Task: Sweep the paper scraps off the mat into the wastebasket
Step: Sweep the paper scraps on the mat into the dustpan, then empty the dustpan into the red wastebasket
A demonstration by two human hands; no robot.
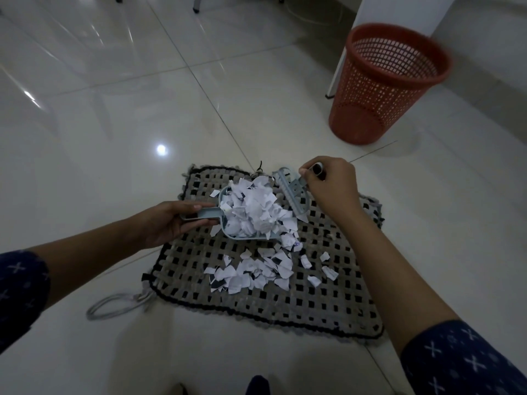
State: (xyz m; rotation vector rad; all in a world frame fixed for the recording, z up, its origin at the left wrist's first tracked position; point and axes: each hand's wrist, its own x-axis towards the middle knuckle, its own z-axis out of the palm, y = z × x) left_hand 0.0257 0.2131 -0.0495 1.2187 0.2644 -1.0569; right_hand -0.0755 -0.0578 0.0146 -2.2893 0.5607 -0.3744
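Note:
A woven grey and black mat [328, 292] lies on the tiled floor. My left hand [168, 220] grips the handle of a small pale blue dustpan [205, 213] that is heaped with white paper scraps [253, 212]. My right hand [328, 183] holds a small grey brush [291, 192] against the far side of the heap. More paper scraps [256, 273] lie loose on the mat in front of the dustpan. An orange mesh wastebasket [382, 84] stands on the floor at the far right, well apart from the mat.
A white panel or furniture leg [342, 58] stands right behind the wastebasket. A grey cord loop [114, 305] trails from the mat's near left corner. Chair or table legs [196, 4] show at the top. Glossy floor tiles surround the mat.

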